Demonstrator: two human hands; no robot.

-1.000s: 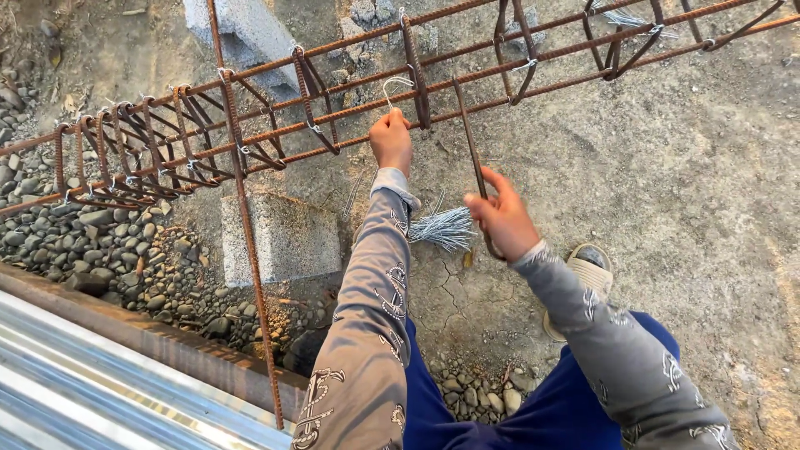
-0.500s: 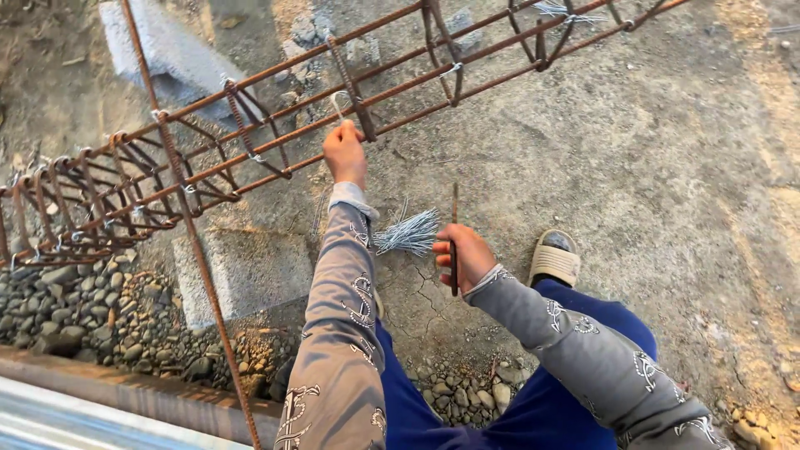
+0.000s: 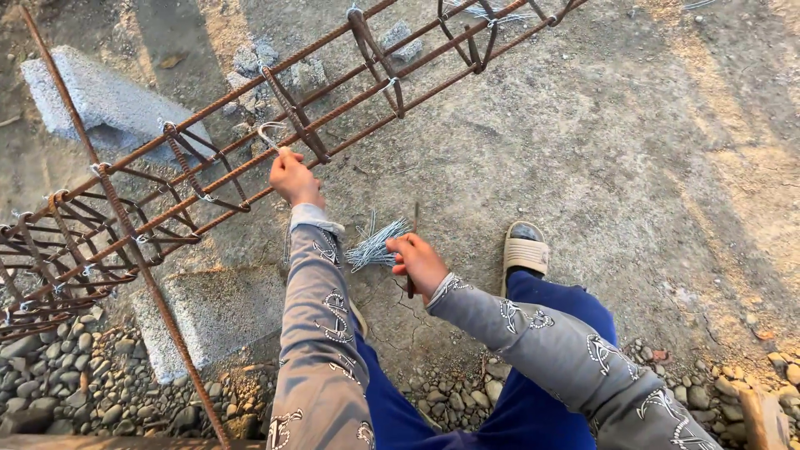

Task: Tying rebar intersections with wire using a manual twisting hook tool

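Tie wire [image 3: 268, 131], bent into a loop, is pinched in the left hand [image 3: 293, 177] against the rusty rebar cage [image 3: 250, 137] lying across the ground, while the right hand [image 3: 419, 262] grips a hook tool [image 3: 413, 225] and a wire bundle [image 3: 377, 245].

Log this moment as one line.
left hand: holds bent wire at rebar cage | right hand: grips wire bundle and rod
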